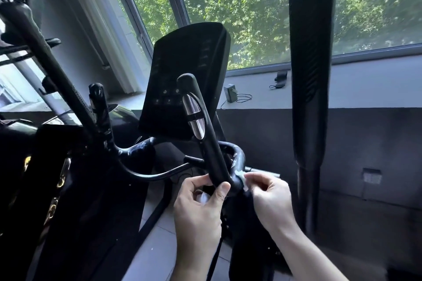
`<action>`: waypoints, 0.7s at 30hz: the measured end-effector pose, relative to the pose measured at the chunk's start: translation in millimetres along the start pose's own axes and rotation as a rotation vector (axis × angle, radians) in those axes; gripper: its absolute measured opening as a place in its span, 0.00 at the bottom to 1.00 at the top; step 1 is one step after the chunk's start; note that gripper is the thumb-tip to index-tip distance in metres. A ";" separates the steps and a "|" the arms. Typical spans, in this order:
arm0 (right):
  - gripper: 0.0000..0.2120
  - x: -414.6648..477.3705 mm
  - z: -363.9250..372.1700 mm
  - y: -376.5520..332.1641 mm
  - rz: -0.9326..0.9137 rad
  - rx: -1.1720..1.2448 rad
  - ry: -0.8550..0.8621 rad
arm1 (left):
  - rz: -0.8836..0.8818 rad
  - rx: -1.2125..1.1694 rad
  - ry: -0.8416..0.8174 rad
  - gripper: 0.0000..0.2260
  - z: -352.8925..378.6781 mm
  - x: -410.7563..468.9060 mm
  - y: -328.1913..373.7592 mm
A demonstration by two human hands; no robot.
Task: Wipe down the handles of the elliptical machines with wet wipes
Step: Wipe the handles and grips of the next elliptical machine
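A black inner handle (206, 134) of the elliptical, with a silver pulse sensor (194, 118), rises in front of the dark console (182, 80). My left hand (201, 203) grips the handle's lower end, thumb in front, with a bit of white wipe (202, 198) showing in the palm. My right hand (269, 196) pinches a white wet wipe (243, 179) against the curved black bar (238, 162) just right of the handle. A tall black moving handle (310, 64) stands on the right.
Another moving handle (52, 68) slants up at the left, with a short upright grip (99, 102) beside it. A window ledge (365, 89) behind holds a small charger (230, 93) and a clip (280, 77). Grey floor tiles (157, 246) lie below.
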State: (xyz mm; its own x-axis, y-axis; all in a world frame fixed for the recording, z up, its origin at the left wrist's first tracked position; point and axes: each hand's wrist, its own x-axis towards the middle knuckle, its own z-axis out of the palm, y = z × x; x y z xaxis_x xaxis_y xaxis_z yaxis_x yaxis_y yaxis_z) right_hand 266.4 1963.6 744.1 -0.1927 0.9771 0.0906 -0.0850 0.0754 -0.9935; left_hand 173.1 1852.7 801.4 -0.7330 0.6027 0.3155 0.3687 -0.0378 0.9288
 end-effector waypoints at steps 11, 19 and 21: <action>0.04 61.8 28.4 28.4 0.064 0.175 0.107 | -0.025 -0.030 -0.025 0.12 -0.3 -2.0 9.4; 0.03 81.2 36.6 22.8 0.117 0.112 0.107 | -0.035 -0.025 -0.030 0.12 -1.8 1.1 4.7; 0.08 77.0 31.9 24.1 0.111 0.094 0.080 | -0.024 -0.024 -0.032 0.12 -1.1 0.5 6.7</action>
State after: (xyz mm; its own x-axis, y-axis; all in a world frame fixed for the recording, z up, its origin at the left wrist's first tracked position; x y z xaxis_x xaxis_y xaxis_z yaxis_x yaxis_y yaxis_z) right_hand 218.3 2034.3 729.3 -0.1283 0.9913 -0.0292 -0.1596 -0.0497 -0.9859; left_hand 174.6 1851.9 808.0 -0.7228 0.6287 0.2869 0.3371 -0.0417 0.9406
